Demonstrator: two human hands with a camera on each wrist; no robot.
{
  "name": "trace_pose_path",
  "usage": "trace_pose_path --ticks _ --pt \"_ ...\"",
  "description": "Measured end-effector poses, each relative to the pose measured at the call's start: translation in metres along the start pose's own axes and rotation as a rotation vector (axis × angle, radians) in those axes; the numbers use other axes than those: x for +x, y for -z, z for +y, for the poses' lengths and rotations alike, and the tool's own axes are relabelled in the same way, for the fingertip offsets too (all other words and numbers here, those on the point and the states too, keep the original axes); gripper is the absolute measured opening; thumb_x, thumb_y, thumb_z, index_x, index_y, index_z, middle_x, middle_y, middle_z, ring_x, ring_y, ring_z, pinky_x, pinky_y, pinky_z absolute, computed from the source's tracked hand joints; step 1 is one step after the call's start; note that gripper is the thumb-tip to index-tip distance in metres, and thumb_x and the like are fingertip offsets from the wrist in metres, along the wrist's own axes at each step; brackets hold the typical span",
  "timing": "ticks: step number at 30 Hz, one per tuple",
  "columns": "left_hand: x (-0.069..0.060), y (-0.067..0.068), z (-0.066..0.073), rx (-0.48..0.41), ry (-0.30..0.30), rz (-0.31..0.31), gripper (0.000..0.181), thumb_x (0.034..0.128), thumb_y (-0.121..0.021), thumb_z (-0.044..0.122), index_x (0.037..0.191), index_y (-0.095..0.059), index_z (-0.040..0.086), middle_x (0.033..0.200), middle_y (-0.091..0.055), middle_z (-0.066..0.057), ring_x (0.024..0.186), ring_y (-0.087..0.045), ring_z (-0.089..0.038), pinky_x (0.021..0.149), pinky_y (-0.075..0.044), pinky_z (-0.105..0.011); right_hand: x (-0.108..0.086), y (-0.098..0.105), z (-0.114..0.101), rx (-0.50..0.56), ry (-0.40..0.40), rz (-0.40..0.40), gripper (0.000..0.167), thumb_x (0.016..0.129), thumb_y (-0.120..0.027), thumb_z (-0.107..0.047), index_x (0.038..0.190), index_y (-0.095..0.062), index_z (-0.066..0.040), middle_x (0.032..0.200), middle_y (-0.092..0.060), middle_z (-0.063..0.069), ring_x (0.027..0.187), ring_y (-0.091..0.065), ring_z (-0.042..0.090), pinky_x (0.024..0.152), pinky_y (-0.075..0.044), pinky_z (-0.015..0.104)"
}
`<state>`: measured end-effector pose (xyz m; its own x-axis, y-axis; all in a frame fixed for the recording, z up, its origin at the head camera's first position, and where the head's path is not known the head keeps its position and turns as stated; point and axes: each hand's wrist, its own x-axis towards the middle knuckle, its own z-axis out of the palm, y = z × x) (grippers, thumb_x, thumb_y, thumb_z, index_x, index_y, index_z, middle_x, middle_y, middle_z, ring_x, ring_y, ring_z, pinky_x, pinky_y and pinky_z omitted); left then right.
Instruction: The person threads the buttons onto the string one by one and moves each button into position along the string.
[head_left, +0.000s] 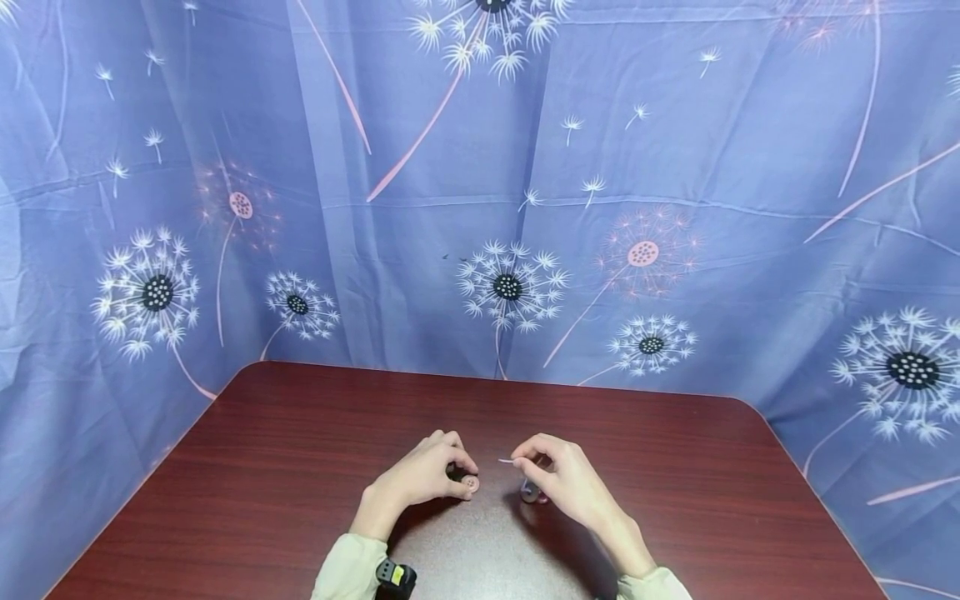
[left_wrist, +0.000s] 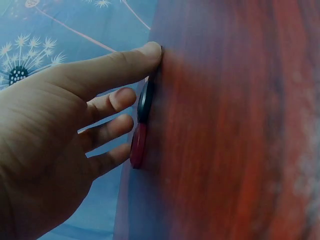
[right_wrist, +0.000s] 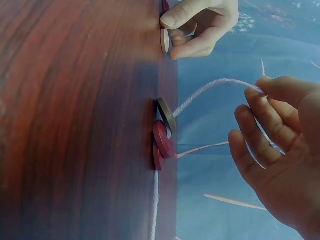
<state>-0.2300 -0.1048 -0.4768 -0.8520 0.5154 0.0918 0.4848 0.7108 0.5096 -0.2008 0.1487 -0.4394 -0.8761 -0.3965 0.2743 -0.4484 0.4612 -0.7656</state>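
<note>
My left hand (head_left: 423,473) rests low over the table, its thumb and a finger at opposite edges of a pale pink button (head_left: 470,482). The right wrist view also shows this pale button (right_wrist: 165,40) between those fingertips. Beside the left fingers lie a dark button (left_wrist: 145,102) and a red button (left_wrist: 138,145). My right hand (head_left: 566,479) pinches a whitish cord (right_wrist: 215,81) near its end, which sticks out past the fingertips. The cord runs down to a tilted olive-dark button (right_wrist: 166,115) and red buttons (right_wrist: 161,136) on the table, and continues beyond them.
The dark red wooden table (head_left: 300,467) has rounded far corners. A blue curtain (head_left: 420,275) with dandelion prints hangs behind and beside it. A black device with a yellow mark (head_left: 396,575) is on the left wrist.
</note>
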Motion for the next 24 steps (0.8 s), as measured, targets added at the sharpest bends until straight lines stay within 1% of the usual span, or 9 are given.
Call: trace_pose_path --ticks 6,14,17,21,22,24 --pt "-0.0003 -0.0003 -0.0009 0.008 0.009 -0.006 0.022 0.0778 -0.082 0.042 0.096 -0.078 0.030 0.090 -0.055 0.014 0.087 -0.042 -0.005 0.079 -0.039 -0.023 0.0004 -0.0008 0.0011 -0.004 0.023 0.000 0.007 0.094 -0.067 -0.012 0.099 -0.071 -0.009 0.083 -0.069 0.006 0.060 -0.066 0.021 0.047 -0.053 0.027" --pt "-0.0012 -0.0011 0.0012 0.035 0.018 0.002 0.014 0.0800 -0.079 0.042 0.090 -0.077 0.033 0.087 -0.055 0.015 0.084 -0.043 -0.004 0.078 -0.039 -0.024 -0.0002 -0.0013 0.0032 0.017 0.028 -0.018 0.005 0.095 -0.066 -0.013 0.098 -0.070 -0.015 0.085 -0.069 0.011 0.058 -0.066 0.021 0.046 -0.053 0.027" --pt "-0.0009 -0.0015 0.0024 0.037 0.024 0.015 0.011 0.0810 -0.077 0.042 0.088 -0.076 0.033 0.087 -0.056 0.015 0.084 -0.044 -0.005 0.078 -0.039 -0.025 -0.0002 -0.0011 0.0034 0.007 0.037 -0.010 0.005 0.094 -0.067 -0.013 0.098 -0.070 -0.014 0.083 -0.069 0.007 0.059 -0.066 0.020 0.046 -0.053 0.027" --pt "-0.0005 -0.0010 0.0040 0.037 0.036 0.038 0.011 0.0827 -0.073 0.040 0.090 -0.075 0.032 0.089 -0.059 0.018 0.086 -0.046 -0.005 0.080 -0.041 -0.028 0.0000 -0.0006 0.0026 -0.006 0.038 0.001 0.006 0.094 -0.067 -0.013 0.098 -0.071 -0.014 0.081 -0.067 -0.001 0.059 -0.066 0.020 0.046 -0.053 0.027" --pt "-0.0004 -0.0006 0.0045 0.041 0.037 0.043 0.011 0.0835 -0.072 0.039 0.091 -0.075 0.032 0.090 -0.060 0.019 0.087 -0.046 -0.005 0.081 -0.042 -0.028 0.0001 -0.0005 0.0025 -0.007 0.037 0.001 0.006 0.094 -0.067 -0.013 0.098 -0.071 -0.014 0.080 -0.067 -0.001 0.059 -0.066 0.021 0.046 -0.053 0.027" --pt "-0.0001 0.0004 0.0052 0.043 0.037 0.051 0.011 0.0847 -0.070 0.040 0.092 -0.075 0.033 0.091 -0.061 0.020 0.088 -0.048 -0.005 0.082 -0.042 -0.029 0.0002 -0.0003 0.0021 -0.005 0.033 -0.002 0.006 0.094 -0.067 -0.013 0.098 -0.071 -0.015 0.081 -0.067 0.001 0.059 -0.066 0.022 0.046 -0.053 0.028"
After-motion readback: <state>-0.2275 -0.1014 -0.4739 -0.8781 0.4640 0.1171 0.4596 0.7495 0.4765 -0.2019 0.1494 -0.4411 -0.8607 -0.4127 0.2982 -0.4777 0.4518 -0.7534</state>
